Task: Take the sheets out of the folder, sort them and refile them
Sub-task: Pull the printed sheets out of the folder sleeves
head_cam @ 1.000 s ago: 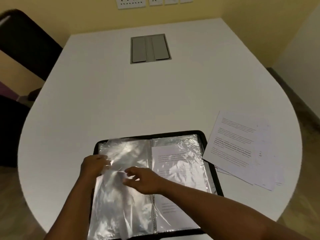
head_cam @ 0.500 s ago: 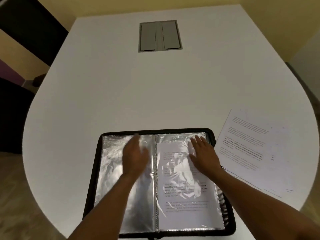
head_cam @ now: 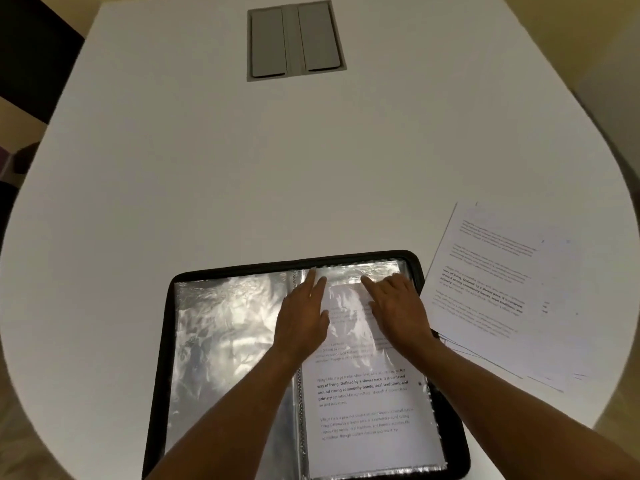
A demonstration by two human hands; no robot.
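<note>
left grip (head_cam: 301, 318) — bare, no glove | right grip (head_cam: 398, 311) — bare | forearms unsleeved

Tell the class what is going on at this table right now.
A person is working on an open black folder of clear plastic sleeves lying on a white table. Both hands lie near the top of the right-hand sleeve, which holds a printed sheet: the left hand with straight fingers by the spine, the right hand beside it. A loose pile of printed sheets lies on the table to the right of the folder. The left-hand sleeve looks empty.
</note>
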